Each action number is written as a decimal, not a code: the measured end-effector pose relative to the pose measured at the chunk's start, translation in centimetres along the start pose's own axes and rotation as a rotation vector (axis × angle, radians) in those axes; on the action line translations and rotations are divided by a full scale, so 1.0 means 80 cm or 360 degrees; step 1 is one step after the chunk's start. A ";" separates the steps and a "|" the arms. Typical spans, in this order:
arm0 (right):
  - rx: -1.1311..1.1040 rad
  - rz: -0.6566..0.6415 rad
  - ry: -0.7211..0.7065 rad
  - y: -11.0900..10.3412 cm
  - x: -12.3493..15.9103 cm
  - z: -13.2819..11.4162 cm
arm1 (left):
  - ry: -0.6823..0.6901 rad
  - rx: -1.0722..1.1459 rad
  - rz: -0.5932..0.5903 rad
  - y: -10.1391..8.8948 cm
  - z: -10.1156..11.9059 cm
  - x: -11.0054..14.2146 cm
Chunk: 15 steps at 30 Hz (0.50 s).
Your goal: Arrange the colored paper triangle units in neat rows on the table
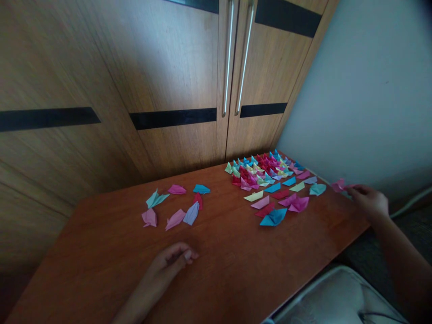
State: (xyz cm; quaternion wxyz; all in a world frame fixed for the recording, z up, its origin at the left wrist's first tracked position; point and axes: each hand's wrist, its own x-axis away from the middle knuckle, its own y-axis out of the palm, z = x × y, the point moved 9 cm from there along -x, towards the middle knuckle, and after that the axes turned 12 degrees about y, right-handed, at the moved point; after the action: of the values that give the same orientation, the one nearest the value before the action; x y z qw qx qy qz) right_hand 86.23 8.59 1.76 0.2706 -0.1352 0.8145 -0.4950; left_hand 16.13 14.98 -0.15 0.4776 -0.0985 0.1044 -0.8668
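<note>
My right hand [369, 201], at the table's right edge, pinches a small pink origami piece [338, 185] by one end. A bit of teal shows just under it, too small to name. My left hand [175, 260] rests near the front of the table, its fingers curled in against the thumb with nothing seen in them. Beyond it lies a loose ring of folded papers, among them a lilac piece [191, 213], a pink piece [175, 219] and a teal piece [155, 199]. Nearest my right hand on the table is a mint green folded paper [317, 189].
Tight rows of small coloured paper boats [259, 171] fill the table's back right corner, with flatter folded pieces [272, 187] in front. A wooden cabinet [175, 153] stands behind the table [222, 270]. A pale cushioned seat [337, 299] is at the lower right.
</note>
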 end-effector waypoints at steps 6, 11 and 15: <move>0.0270 -0.0133 0.0003 0.015 0.043 0.000 | -0.0004 -0.0020 -0.0018 0.002 0.003 0.000; 0.0343 -0.0142 0.0104 0.000 0.059 -0.011 | 0.0023 -0.0014 0.0000 0.001 0.006 -0.001; 0.0262 -0.0010 0.0022 -0.029 0.058 -0.045 | 0.0020 -0.0009 0.0015 0.000 0.005 -0.001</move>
State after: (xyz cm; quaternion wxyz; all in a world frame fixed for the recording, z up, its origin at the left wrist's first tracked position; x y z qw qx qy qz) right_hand 80.26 7.90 3.71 0.2737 -0.1118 0.7724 -0.5621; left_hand 16.28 14.97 0.25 0.4806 -0.0938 0.1102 -0.8649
